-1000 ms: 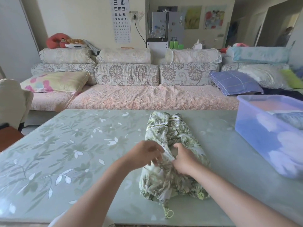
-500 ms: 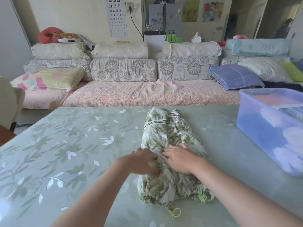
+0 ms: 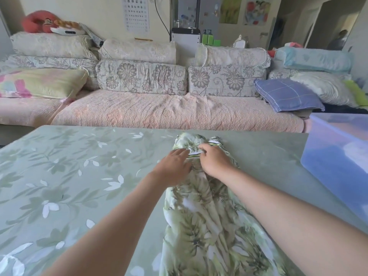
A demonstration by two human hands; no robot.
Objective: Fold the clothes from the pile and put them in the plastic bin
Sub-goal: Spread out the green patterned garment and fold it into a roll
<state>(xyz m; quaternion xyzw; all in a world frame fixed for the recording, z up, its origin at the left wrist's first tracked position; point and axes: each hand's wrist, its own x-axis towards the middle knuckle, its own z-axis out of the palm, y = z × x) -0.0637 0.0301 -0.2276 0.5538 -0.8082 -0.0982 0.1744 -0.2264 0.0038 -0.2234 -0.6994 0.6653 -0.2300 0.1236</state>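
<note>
green leaf-print fabric garment (image 3: 201, 216), lengthwise on floral green counter (image 3: 69, 176): left grip (image 3: 175, 166) flat-fingered, steadying far end; right grip (image 3: 215, 162) pinching striped trim (image 3: 194, 154), likely for next fold.

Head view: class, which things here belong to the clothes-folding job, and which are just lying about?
Belong to the job: green leaf-print garment, left hand, right hand, plastic bin, table.

Lying about: blue checked cushion, pink-and-yellow pillow, red plush toy, eye chart.
</note>
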